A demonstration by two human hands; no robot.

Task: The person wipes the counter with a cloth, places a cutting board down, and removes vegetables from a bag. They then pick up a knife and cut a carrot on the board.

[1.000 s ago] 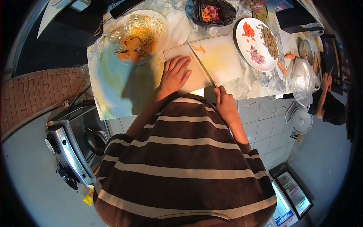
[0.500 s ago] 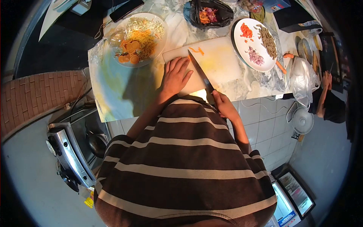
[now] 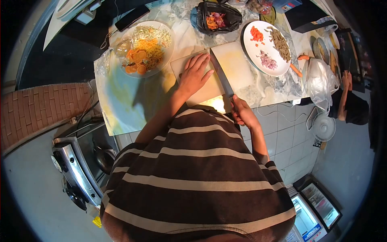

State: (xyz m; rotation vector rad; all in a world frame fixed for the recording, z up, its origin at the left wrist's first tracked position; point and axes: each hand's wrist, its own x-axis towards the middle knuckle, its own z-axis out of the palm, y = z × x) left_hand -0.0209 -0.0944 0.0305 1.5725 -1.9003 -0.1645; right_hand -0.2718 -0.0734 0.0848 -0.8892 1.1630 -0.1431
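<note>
My right hand (image 3: 244, 113) is closed around the handle of a long knife (image 3: 221, 75), whose blade points away from me across a pale cutting board (image 3: 236, 66). Flat on the board's left part lies my left hand (image 3: 195, 76), its fingertips beside the blade's tip; anything beneath those fingers is hidden. To the left, a clear plate (image 3: 169, 52) bears orange slices (image 3: 138, 56) and shredded vegetables (image 3: 151, 44). A white plate (image 3: 258, 45) to the right holds separate piles of red pieces (image 3: 256, 34), chopped onion (image 3: 268, 61) and brownish-green strips (image 3: 280, 45).
Behind the board sits an open black bag (image 3: 234, 20) with scraps. A phone (image 3: 132, 18) lies at the back left. Two carrots (image 3: 296, 70) and a plastic bag (image 3: 319, 80) are at the right. Another person's forearm (image 3: 343, 105) shows at the far right.
The knife has shifted right and its blade stands more upright in view. Orange strips seen on the board beside the blade no longer show. The view has shifted slightly.
</note>
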